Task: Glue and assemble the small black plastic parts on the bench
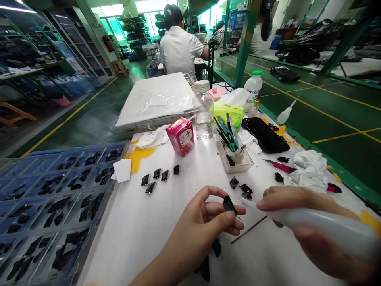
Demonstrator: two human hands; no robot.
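Observation:
My left hand pinches a small black plastic part between thumb and fingers above the white table. My right hand grips a white squeeze bottle, whose thin nozzle points left at the black part. Several more small black parts lie in a loose row on the table further back, and a few others lie just beyond my hands.
A blue compartment tray with black parts fills the left. Behind stand a red carton, a clear bottle, a tool box, a phone, white rags and red-handled tweezers. People sit at benches beyond.

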